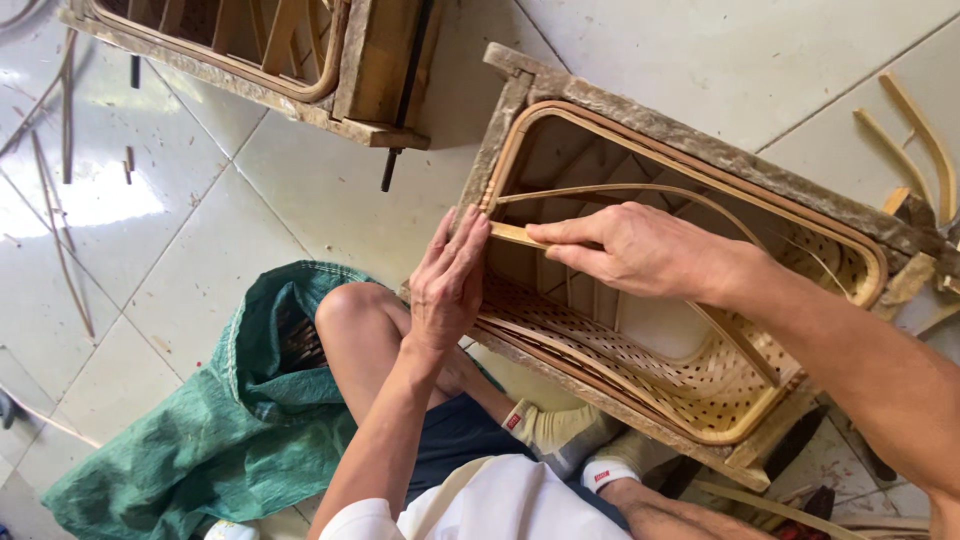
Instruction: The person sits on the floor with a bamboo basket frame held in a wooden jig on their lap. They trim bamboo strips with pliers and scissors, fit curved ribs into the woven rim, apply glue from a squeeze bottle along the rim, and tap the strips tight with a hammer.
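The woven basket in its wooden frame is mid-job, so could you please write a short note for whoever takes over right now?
Left hand: flat and open, pressed against the near end of the wooden frame.
Right hand: fingers pinch a bamboo strip at the rim.
Woven basket sits inside the frame on the tiled floor, beside a green sack.
Done: walls woven, rim hoops seated.
Left: one long strip bows loose across the opening. Spare strips lie on the floor by the frame's far side.

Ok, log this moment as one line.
left hand: flat on basket rim | right hand: pinching bamboo strip | basket in wooden frame | tiled floor
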Demonstrator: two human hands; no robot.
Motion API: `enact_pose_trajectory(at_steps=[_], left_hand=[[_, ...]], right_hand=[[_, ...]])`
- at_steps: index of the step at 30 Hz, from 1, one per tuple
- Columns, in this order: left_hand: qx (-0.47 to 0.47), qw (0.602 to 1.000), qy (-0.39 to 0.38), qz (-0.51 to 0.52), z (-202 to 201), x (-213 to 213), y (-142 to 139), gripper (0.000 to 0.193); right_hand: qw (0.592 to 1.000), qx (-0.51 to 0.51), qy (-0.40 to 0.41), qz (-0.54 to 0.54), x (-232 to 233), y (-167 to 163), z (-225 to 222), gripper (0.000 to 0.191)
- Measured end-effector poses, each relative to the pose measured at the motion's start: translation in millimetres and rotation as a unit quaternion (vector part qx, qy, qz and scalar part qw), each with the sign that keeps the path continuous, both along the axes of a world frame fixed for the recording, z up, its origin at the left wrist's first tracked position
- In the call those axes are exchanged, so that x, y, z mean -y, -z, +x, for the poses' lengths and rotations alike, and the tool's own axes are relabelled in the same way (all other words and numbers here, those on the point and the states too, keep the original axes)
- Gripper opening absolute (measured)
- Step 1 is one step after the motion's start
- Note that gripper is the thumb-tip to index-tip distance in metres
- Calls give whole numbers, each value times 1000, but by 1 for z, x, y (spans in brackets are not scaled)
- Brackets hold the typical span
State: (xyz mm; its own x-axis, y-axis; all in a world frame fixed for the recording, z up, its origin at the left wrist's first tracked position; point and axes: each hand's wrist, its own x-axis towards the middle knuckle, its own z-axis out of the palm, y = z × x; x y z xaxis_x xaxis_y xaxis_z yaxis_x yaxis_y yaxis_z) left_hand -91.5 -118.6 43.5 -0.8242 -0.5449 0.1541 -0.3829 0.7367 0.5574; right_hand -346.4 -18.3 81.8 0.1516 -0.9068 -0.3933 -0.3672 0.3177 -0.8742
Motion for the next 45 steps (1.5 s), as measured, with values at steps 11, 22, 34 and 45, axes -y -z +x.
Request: enact_pose_trajectory(at_steps=[11,22,34,45], left_hand=[[1,999,23,-31,4,0,11,53],[71,982,-150,91,19,-28,-5,65],[91,947,307,25,13,-89,-36,93],[121,875,469,7,14,-109,6,74]], right_hand=[[970,-71,38,-227,-13,35,2,34],[850,-124,377,-347,-173,1,-12,29],[743,-222,616,141,-293,39,132,68],[721,-503,456,-141,-281,-9,126,78]])
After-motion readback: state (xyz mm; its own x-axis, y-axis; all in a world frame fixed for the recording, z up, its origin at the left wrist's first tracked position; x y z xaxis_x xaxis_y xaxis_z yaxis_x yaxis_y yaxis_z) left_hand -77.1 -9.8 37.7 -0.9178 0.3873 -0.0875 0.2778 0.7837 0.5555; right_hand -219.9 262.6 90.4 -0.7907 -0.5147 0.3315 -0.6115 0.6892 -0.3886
